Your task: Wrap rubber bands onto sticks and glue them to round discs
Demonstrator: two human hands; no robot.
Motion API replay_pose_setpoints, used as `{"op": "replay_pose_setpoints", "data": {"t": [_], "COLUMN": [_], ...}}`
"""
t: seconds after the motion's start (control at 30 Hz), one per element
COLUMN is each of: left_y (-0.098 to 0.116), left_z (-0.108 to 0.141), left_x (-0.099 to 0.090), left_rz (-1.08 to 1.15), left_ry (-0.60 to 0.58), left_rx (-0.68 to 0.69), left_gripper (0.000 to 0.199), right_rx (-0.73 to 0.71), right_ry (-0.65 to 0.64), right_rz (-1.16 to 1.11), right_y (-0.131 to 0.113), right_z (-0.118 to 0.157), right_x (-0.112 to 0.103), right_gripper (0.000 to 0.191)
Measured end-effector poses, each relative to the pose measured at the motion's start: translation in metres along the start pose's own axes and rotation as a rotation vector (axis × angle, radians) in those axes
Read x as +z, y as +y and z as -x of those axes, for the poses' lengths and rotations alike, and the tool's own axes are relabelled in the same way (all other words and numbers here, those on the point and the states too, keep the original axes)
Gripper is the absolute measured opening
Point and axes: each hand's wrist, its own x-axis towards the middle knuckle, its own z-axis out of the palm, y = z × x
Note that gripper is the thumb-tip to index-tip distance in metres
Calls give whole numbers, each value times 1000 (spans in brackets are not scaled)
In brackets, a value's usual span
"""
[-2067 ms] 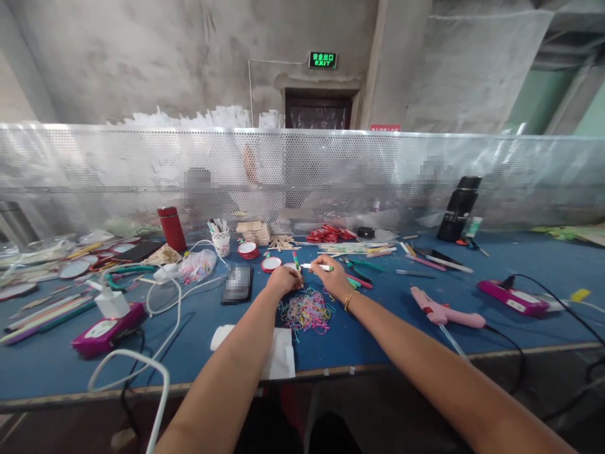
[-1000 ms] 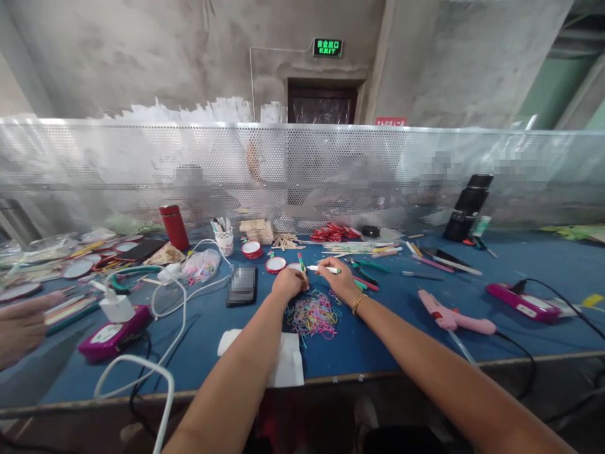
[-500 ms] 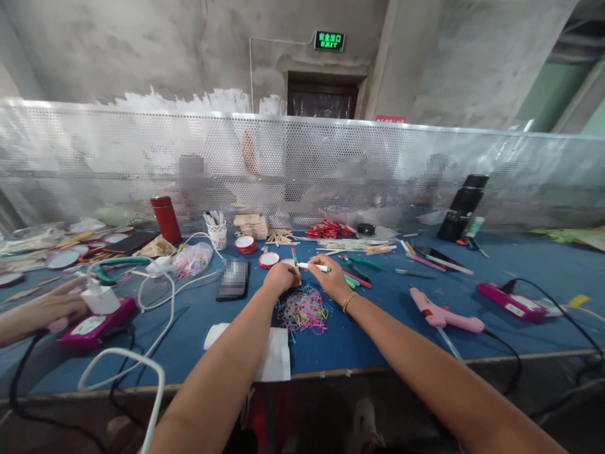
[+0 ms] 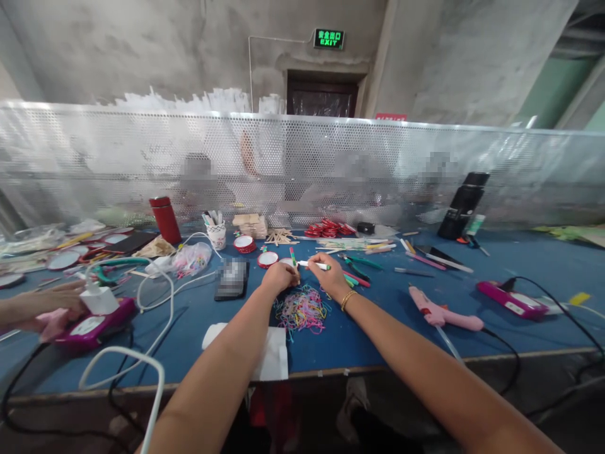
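Observation:
My left hand (image 4: 280, 277) is closed on a craft stick (image 4: 293, 257) that stands nearly upright and has red and green colouring at its top. In my right hand (image 4: 333, 275) is a white marker pen (image 4: 309, 264) with a green end, its tip pointing left at the stick. Just below both hands lies a tangled heap of colourful strings (image 4: 302, 310). Behind the left hand sits a small round red-rimmed lid (image 4: 268, 259). Several coloured markers (image 4: 355, 280) and green-handled pliers (image 4: 362, 265) lie right of the right hand.
A phone (image 4: 231, 280) and white cloth (image 4: 274, 353) lie to the left. A pink glue gun (image 4: 447, 315) and purple power strip (image 4: 513, 301) are at the right. At far left, a co-worker's hand (image 4: 61, 302) is by another power strip (image 4: 94, 329) and white cable.
Both my hands stay almost in place, with the marker still at the stick. At far left the co-worker's hand has shifted, and more of a pink object shows under it.

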Motion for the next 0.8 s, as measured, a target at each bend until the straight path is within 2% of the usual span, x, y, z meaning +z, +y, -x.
{"op": "replay_pose_setpoints", "data": {"t": [0.17,0.43,0.57,0.8], "left_y": [-4,6,8,3], "left_z": [-4,2,5,1], "left_x": [0,-3,-3,-4], "left_rz": [37,77,113,130], "left_ry": [-51,-68,-76,-82], "left_rx": [55,9,41,71], "left_gripper": [8,3,3,5], "right_rx": [11,4,-39,-1], "right_ry": [-38,-23,-49,9], "right_rz": [-7,12,-4,10], "right_y": [-1,3,3,6], "right_z": [-1,-1,-1,-2], "right_x": [0,2,3,-1], "right_gripper": [19,20,20,19]}}
